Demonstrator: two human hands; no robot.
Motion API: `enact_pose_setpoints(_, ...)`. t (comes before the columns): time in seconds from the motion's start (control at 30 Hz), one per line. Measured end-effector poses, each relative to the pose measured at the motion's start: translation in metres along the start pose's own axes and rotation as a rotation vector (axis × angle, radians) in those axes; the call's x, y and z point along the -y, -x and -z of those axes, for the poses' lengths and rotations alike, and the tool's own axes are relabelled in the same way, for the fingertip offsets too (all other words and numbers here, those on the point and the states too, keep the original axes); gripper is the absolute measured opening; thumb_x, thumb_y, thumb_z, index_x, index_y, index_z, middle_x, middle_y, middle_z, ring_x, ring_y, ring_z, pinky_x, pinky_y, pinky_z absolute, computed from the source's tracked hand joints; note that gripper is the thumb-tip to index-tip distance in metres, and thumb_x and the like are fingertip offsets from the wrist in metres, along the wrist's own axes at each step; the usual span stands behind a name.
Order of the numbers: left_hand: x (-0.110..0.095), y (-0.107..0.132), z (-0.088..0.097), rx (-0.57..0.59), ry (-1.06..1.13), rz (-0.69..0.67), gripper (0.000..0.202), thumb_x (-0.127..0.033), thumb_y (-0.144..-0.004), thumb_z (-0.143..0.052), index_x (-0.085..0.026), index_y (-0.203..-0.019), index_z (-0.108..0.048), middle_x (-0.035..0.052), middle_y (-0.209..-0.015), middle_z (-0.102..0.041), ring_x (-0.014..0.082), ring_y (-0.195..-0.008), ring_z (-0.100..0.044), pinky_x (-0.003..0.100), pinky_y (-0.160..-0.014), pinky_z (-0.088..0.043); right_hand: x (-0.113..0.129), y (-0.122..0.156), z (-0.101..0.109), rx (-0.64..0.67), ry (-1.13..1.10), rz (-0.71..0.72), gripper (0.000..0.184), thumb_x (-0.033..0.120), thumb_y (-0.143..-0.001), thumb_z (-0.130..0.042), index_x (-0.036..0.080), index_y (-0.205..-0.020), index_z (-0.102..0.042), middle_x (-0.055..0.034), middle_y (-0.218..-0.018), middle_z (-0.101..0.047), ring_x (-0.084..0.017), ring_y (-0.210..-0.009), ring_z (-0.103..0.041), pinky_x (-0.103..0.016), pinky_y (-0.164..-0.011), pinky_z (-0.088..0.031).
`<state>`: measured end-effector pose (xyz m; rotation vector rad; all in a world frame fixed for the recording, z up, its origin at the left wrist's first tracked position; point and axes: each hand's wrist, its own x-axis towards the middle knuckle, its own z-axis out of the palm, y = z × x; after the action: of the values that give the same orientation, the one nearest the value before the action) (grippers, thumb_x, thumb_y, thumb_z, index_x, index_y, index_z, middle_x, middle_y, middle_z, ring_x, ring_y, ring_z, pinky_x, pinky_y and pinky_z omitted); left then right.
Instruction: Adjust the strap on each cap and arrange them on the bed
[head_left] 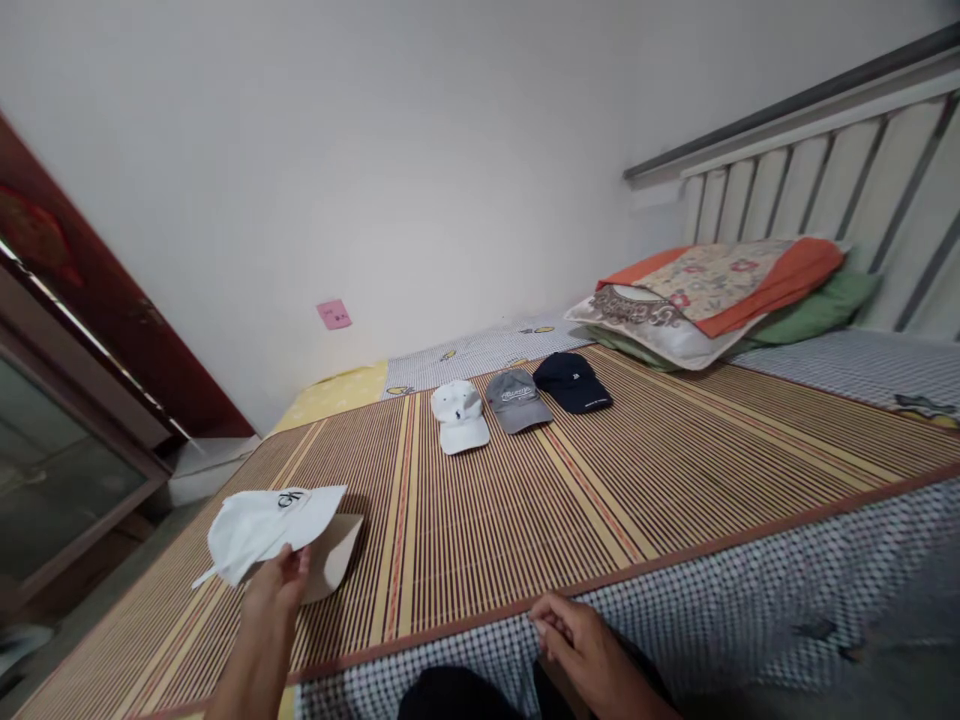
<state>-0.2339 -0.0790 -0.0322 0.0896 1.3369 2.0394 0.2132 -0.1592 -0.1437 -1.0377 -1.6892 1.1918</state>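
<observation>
L hand's (288,572) grip pinches a white cap (259,525) w/ black letters over the mat (461,520); a tan cap (335,560) is under it. R hand's (579,645) grip is curled in near the mat's edge. Farther back (in a row): white hat (456,405), gray hat (514,390) & navy hat (566,380).

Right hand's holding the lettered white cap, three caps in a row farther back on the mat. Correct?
Wrong hand: the head view shows the left hand holding the lettered white cap; the right hand holds no cap. Three caps in a row farther back on the mat: correct.
</observation>
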Motion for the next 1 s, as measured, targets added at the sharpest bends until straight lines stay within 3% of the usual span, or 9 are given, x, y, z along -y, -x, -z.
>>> enact_pose_setpoints(0.1, -0.018, 0.008, -0.016, -0.06, 0.055, 0.003, 0.005, -0.019, -0.096, -0.064, -0.014, -0.099, -0.063, -0.0025, -0.084, -0.062, 0.0098, -0.063, -0.058, 0.023, -0.055, -0.054, 0.001, 0.0, 0.001, 0.007, -0.003, -0.015, 0.014, 0.028, -0.095, -0.049, 0.023, -0.085, -0.057, 0.0028, -0.073, -0.058, -0.018, -0.071, -0.059, -0.028, -0.067, -0.043)
enact_pose_setpoints(0.2, -0.039, 0.021, -0.034, -0.019, 0.107, -0.017, 0.006, -0.013, -0.095, -0.064, -0.014, -0.09, -0.063, -0.0037, -0.081, -0.063, 0.0093, -0.062, -0.059, 0.023, -0.056, -0.055, 0.002, 0.0, 0.0, 0.012, -0.006, -0.032, 0.015, 0.029, -0.095, -0.049, 0.023, -0.085, -0.057, 0.0035, -0.071, -0.055, -0.017, -0.068, -0.057, -0.027, -0.064, -0.043)
enact_pose_setpoints(0.33, -0.056, 0.05, -0.055, 0.118, 0.147, -0.029, 0.025, -0.001, -0.095, -0.054, -0.015, -0.075, -0.057, -0.0061, -0.071, -0.063, 0.0092, -0.06, -0.061, 0.023, -0.06, -0.058, 0.001, 0.0, -0.001, 0.001, -0.01, -0.022, 0.014, 0.028, -0.095, -0.049, 0.024, -0.085, -0.058, 0.0038, -0.071, -0.056, -0.017, -0.068, -0.057, -0.026, -0.065, -0.043)
enact_pose_setpoints(0.43, -0.049, 0.083, -0.064, 0.275, 0.149, 0.0, 0.037, 0.007, -0.094, -0.042, -0.018, -0.071, -0.057, -0.0076, -0.067, -0.067, 0.0084, -0.061, -0.066, 0.021, -0.065, -0.059, 0.001, 0.0, -0.001, -0.014, -0.008, -0.012, 0.013, 0.025, -0.093, -0.049, 0.023, -0.085, -0.059, 0.0033, -0.073, -0.058, -0.017, -0.069, -0.058, -0.026, -0.066, -0.043)
enact_pose_setpoints(0.57, -0.008, 0.134, -0.06, 0.431, 0.109, 0.105, 0.034, 0.009, -0.087, -0.045, -0.017, -0.084, -0.067, -0.0016, -0.078, -0.077, 0.0107, -0.067, -0.071, 0.021, -0.067, -0.062, -0.001, 0.0, -0.002, -0.023, 0.001, -0.014, 0.013, 0.024, -0.092, -0.05, 0.023, -0.084, -0.06, 0.0027, -0.074, -0.059, -0.017, -0.07, -0.059, -0.027, -0.066, -0.043)
enact_pose_setpoints(0.67, 0.04, 0.168, -0.046, 0.554, 0.067, 0.178, 0.04, 0.007, -0.086, -0.053, -0.018, -0.112, -0.07, 0.0071, -0.106, -0.08, 0.0171, -0.093, -0.075, 0.027, -0.08, -0.064, -0.003, 0.0, -0.002, -0.025, -0.002, -0.005, 0.018, 0.031, -0.095, -0.049, 0.023, -0.084, -0.061, 0.0018, -0.073, -0.061, -0.018, -0.071, -0.061, -0.027, -0.066, -0.043)
enact_pose_setpoints(0.77, 0.087, 0.195, -0.029, 0.711, 0.044, 0.286, 0.047, -0.003, -0.088, -0.063, -0.025, -0.13, -0.065, 0.0075, -0.126, -0.075, 0.02, -0.114, -0.071, 0.028, -0.094, -0.06, -0.007, 0.0, -0.002, -0.034, -0.03, 0.008, 0.024, 0.037, -0.098, -0.047, 0.022, -0.086, -0.062, 0.0007, -0.073, -0.062, -0.019, -0.07, -0.062, -0.028, -0.066, -0.045)
enact_pose_setpoints(0.87, 0.122, 0.216, -0.015, 0.68, 0.021, 0.356, 0.05, -0.008, -0.086, -0.072, -0.024, -0.132, -0.065, 0.0088, -0.125, -0.076, 0.0227, -0.114, -0.071, 0.03, -0.096, -0.059, -0.012, -0.001, -0.001, -0.058, -0.104, -0.001, 0.031, 0.044, -0.098, -0.047, 0.022, -0.083, -0.061, -0.0008, -0.073, -0.065, -0.019, -0.067, -0.063, -0.029, -0.065, -0.047)
enact_pose_setpoints(1.0, 0.148, 0.229, -0.001, 0.632, -0.018, 0.439, 0.041, -0.01, -0.082, -0.077, -0.018, -0.122, -0.07, 0.012, -0.123, -0.076, 0.0249, -0.108, -0.073, 0.033, -0.093, -0.061, -0.019, -0.005, -0.001, -0.121, -0.266, -0.061, 0.05, 0.067, -0.093, -0.049, 0.02, -0.081, -0.063, -0.0031, -0.066, -0.067, -0.02, -0.058, -0.063, -0.031, -0.057, -0.046)
